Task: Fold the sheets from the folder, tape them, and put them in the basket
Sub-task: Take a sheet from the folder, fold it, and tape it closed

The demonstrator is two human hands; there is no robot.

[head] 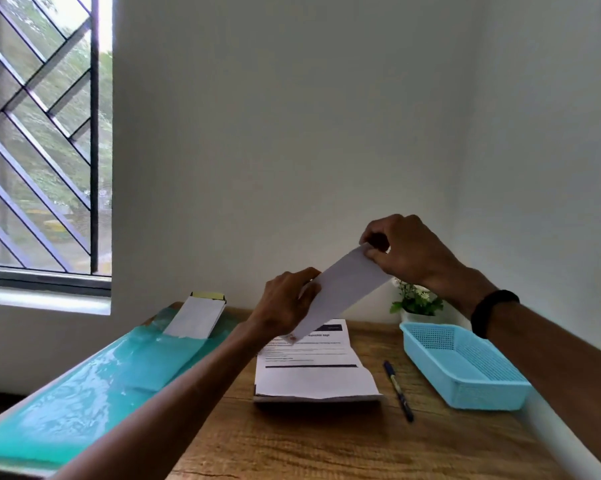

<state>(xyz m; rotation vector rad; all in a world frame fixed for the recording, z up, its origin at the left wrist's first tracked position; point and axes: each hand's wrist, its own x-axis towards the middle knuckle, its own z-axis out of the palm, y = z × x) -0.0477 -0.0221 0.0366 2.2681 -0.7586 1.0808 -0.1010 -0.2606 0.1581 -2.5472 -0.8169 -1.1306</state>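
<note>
White folded sheet point(344, 292) held mid-air, both hands pinching: left hand point(288, 303) low end, right hand point(403, 251) top. Risk: loose pinch lets fold spring open before taping; basket point(465, 365) empty.

Folder point(94, 375) left — basket point(465, 365) right

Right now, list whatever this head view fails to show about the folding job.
- Tape on the folded sheet: its near end sits behind the left hand, its far end under the right hand; only its back shows.
- Printed text on the sheet stack: too small and blurred to read.
- Green folder: cut off by the left and bottom edges.
- Plant pot: hidden behind the basket.
</note>
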